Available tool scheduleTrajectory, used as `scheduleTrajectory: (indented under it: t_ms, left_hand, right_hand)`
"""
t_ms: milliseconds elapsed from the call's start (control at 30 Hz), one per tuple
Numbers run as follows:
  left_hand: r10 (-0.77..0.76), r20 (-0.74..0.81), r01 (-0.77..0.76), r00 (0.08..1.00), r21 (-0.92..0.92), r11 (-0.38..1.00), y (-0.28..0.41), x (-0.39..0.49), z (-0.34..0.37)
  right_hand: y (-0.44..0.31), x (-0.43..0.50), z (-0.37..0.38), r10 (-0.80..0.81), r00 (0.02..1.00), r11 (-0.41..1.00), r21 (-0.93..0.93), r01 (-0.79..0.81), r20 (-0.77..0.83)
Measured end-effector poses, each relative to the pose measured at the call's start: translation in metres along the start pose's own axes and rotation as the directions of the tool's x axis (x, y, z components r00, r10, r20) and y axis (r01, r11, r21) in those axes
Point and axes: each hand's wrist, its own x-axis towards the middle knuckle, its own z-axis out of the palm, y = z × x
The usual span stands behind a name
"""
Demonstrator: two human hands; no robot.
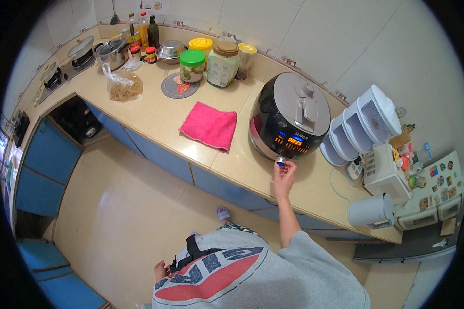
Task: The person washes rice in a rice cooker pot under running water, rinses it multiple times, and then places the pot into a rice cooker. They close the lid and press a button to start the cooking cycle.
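Note:
A black and silver Supor electric pressure cooker (290,116) stands on the counter, its lid closed and its front display lit. My right hand (284,179) grips the round control knob (280,161) low on the cooker's front, between thumb and fingers. Down at my side is my left hand (161,269), away from the counter and partly hidden by my shirt; its fingers look curled, and I cannot make out whether anything is in them. Left of the cooker, a pink cloth (210,126) lies flat.
Behind the cloth are a green-lidded jar (191,66), a brown-lidded jar (223,64), a round coaster (174,85) and a tied plastic bag (124,85). A tiered white storage rack (355,129) flanks the cooker's right, with a white kettle (367,210) near the counter edge.

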Motion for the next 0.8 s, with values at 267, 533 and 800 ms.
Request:
scheduleTrajectory:
  t_ms: [267, 533, 800]
  left_hand:
    - [-0.007, 0.014, 0.007, 1.0, 0.024, 1.0, 0.003, 0.006, -0.015]
    - [-0.002, 0.016, 0.002, 1.0, 0.009, 1.0, -0.008, 0.015, -0.034]
    - [0.038, 0.045, -0.038, 0.998, 0.007, 0.999, -0.023, 0.04, -0.073]
  right_hand:
    - [0.02, 0.0, -0.001, 0.0, 0.999, 0.998, 0.065, -0.002, 0.038]
    - [0.021, 0.004, 0.005, 0.081, 0.997, 0.991, 0.107, -0.081, 0.008]
    - [0.03, 0.006, 0.001, -0.036, 0.999, 0.995, -0.096, 0.034, -0.022]
